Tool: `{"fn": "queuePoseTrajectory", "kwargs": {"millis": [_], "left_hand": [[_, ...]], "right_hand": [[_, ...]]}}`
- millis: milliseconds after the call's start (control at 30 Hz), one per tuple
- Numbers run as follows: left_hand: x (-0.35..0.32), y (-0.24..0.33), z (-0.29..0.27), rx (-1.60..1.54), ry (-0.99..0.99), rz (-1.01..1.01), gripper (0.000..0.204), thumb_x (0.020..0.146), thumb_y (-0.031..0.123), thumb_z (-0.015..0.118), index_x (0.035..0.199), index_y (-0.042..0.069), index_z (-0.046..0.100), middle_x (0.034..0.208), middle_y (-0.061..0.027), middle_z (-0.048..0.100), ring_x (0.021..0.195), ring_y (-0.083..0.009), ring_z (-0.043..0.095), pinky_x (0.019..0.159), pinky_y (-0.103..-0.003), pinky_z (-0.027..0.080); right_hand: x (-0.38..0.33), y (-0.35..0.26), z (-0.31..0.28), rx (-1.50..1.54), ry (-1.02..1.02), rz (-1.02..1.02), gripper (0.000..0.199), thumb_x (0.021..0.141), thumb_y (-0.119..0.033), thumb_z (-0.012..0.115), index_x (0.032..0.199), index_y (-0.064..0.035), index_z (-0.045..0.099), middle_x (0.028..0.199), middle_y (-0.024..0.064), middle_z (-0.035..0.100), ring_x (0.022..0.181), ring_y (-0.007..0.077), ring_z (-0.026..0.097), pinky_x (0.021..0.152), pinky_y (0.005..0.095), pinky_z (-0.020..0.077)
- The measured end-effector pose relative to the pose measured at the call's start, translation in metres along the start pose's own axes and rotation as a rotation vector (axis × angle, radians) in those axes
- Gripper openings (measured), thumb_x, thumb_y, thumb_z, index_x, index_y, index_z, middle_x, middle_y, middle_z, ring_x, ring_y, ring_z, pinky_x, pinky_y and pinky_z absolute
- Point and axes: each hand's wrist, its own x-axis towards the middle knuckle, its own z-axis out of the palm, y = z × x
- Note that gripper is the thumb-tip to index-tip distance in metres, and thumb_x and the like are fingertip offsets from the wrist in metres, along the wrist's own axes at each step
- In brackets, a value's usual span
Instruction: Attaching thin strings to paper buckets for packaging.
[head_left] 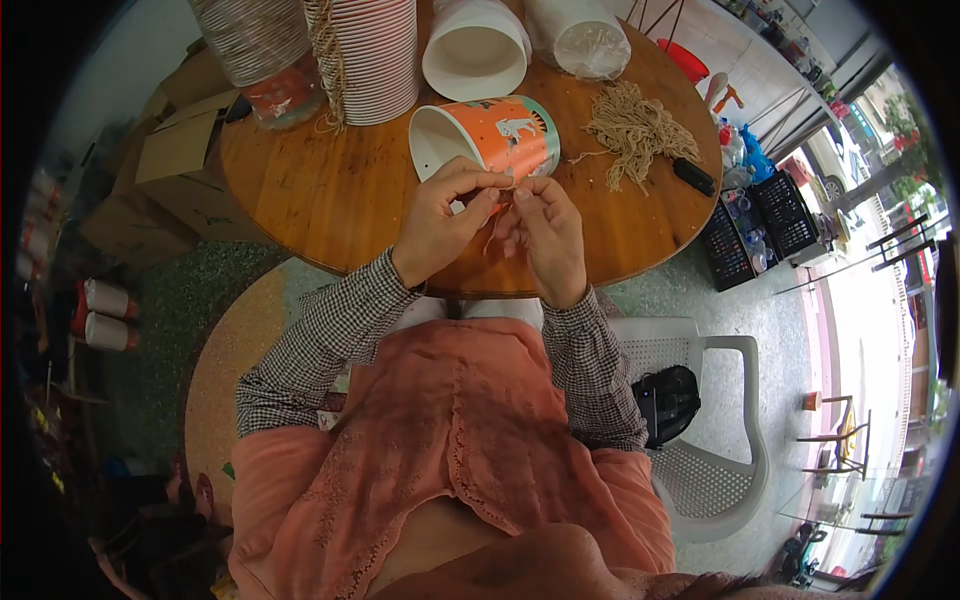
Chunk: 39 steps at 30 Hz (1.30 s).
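My left hand (447, 222) and my right hand (553, 238) meet over the table's near edge. Thumb and forefinger are pinched on each side, with a thin strand of string (489, 240) between them. It hangs below the fingertips; its ends are hard to make out. Just beyond my hands, an orange, white and green printed paper bucket (540, 142) lies on its side, mouth to the left. A small dark hole shows near its rim. To the right rests a loose bundle of beige string (640, 132), with a black-handled object (693, 177) beside it.
A round wooden table (310, 205) carries a tall stack of white buckets (375, 60), plastic-wrapped buckets (250, 45), and white buckets on their sides (475, 55). Cardboard boxes (185, 150) stand left. A white plastic chair (745, 400) holding a black bag (668, 405) is at my right; black crates (735, 245) lie beyond.
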Motion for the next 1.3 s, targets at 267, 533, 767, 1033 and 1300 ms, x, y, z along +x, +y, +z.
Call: {"fn": "queuePoseTrajectory", "kwargs": {"millis": [267,533,767,1033,1300], "left_hand": [[0.002,-0.001,-0.007,0.174,0.062,0.102,0.013,0.082,0.000,0.062,0.094,0.001,0.068,0.088,-0.0054,0.058,0.074,-0.0113,0.058,0.067,-0.023,0.048],[0.000,0.000,-0.007,0.157,0.076,0.115,0.009,0.083,-0.001,0.059,0.091,0.000,0.062,0.088,-0.0053,0.055,0.072,-0.0107,0.057,0.066,-0.023,0.047],[-0.005,0.001,-0.003,-0.017,-0.002,0.062,0.005,0.086,0.000,0.055,0.091,0.000,0.058,0.087,-0.0049,0.053,0.073,-0.0093,0.053,0.066,-0.022,0.045],[-0.014,-0.006,-0.009,0.077,0.056,0.068,0.008,0.086,-0.001,0.055,0.093,0.000,0.058,0.088,-0.0057,0.053,0.073,-0.0112,0.053,0.066,-0.022,0.044],[-0.047,0.003,-0.001,0.106,-0.059,-0.008,0.016,0.092,0.011,0.057,0.099,-0.002,0.064,0.080,-0.0034,0.055,0.071,-0.0108,0.051,0.067,-0.023,0.043]], "right_hand": [[-0.002,-0.001,0.009,-0.127,0.068,-0.112,0.012,0.097,-0.010,0.047,0.101,0.0010,0.048,0.080,0.0104,0.062,0.064,0.0165,0.064,0.053,0.0244,0.0516],[0.000,0.001,0.009,-0.128,0.100,-0.126,0.009,0.093,-0.005,0.054,0.095,0.0026,0.049,0.079,0.0096,0.063,0.061,0.0120,0.062,0.051,0.0216,0.0498],[0.010,0.017,0.002,-0.473,0.165,-0.237,0.010,0.087,-0.003,0.060,0.090,0.0040,0.055,0.073,0.0057,0.062,0.061,0.0070,0.058,0.052,0.0213,0.0459],[0.011,0.007,-0.006,-0.427,0.203,-0.234,0.009,0.088,-0.005,0.060,0.088,0.0012,0.054,0.070,0.0026,0.060,0.058,0.0059,0.057,0.049,0.0195,0.0438],[-0.020,-0.015,0.005,-0.404,0.156,-0.184,0.008,0.090,-0.004,0.058,0.089,0.0021,0.053,0.070,0.0032,0.060,0.059,0.0062,0.056,0.053,0.0217,0.0459]]}}
